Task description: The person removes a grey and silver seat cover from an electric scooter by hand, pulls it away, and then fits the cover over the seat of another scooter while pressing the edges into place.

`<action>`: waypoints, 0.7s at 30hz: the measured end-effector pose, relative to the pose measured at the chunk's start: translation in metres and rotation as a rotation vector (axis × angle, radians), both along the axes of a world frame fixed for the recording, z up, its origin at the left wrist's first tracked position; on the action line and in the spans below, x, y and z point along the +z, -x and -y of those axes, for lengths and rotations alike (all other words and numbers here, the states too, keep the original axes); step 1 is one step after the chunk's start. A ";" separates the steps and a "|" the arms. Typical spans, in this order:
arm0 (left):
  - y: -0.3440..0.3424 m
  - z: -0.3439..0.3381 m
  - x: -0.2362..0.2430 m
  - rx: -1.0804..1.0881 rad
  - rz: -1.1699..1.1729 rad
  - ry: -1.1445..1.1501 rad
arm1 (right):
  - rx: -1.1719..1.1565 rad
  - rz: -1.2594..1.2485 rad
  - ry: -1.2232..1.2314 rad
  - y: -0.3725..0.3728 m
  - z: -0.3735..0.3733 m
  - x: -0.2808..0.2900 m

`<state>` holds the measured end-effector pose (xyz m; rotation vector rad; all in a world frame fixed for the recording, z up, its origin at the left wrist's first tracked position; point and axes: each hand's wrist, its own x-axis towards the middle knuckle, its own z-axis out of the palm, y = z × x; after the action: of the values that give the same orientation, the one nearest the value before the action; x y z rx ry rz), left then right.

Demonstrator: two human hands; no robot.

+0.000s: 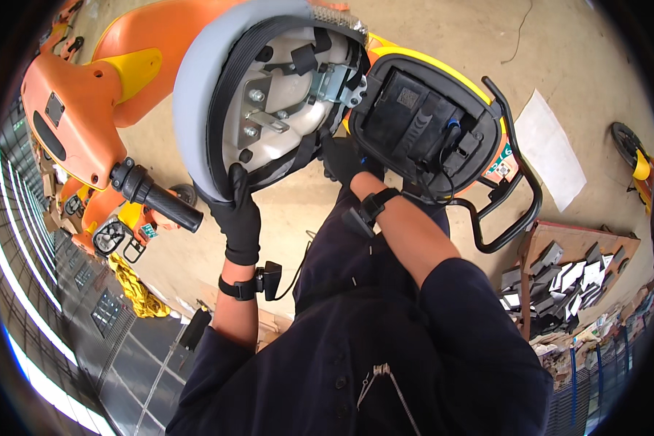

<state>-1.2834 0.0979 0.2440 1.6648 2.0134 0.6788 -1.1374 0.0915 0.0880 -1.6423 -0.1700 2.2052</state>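
A scooter seat [196, 109] with a grey cover is tipped up, its pale underside showing a metal latch plate [258, 112] and a hinge bracket [334, 83]. My left hand [236, 221], in a black glove, is closed on the seat's lower rim, thumb on the underside and fingers behind. My right hand [345, 156], also gloved, is by the seat's lower right edge below the hinge. Its fingers are curled and partly hidden; what they hold cannot be made out. Right of it lies the open compartment [479, 120] with a black battery [407, 112] and cable inside.
The scooter's orange front body [73, 116] and black handlebar grip [167, 207] stand at the left. A black rear rail [534, 196] curves round the back. On the floor are a white sheet [548, 152] and a cardboard box [625, 243] of dark and white pieces. Other scooters stand farther off.
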 end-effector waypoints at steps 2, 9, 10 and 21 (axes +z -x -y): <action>-0.004 -0.001 -0.005 -0.026 0.003 -0.085 | 0.008 0.034 -0.005 -0.003 -0.001 -0.001; -0.003 0.002 -0.006 -0.001 0.053 -0.012 | 0.221 -0.264 0.164 -0.042 -0.023 0.015; -0.004 0.002 -0.008 0.009 0.110 -0.004 | 0.235 -0.248 0.159 -0.053 -0.020 0.018; -0.053 0.072 0.014 -0.825 0.532 0.326 | -0.181 0.194 -0.476 -0.252 0.017 0.134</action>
<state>-1.2305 0.0256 0.2582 1.6774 0.8884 0.3915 -0.8858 0.0742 0.2216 -1.5242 -0.5323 1.7033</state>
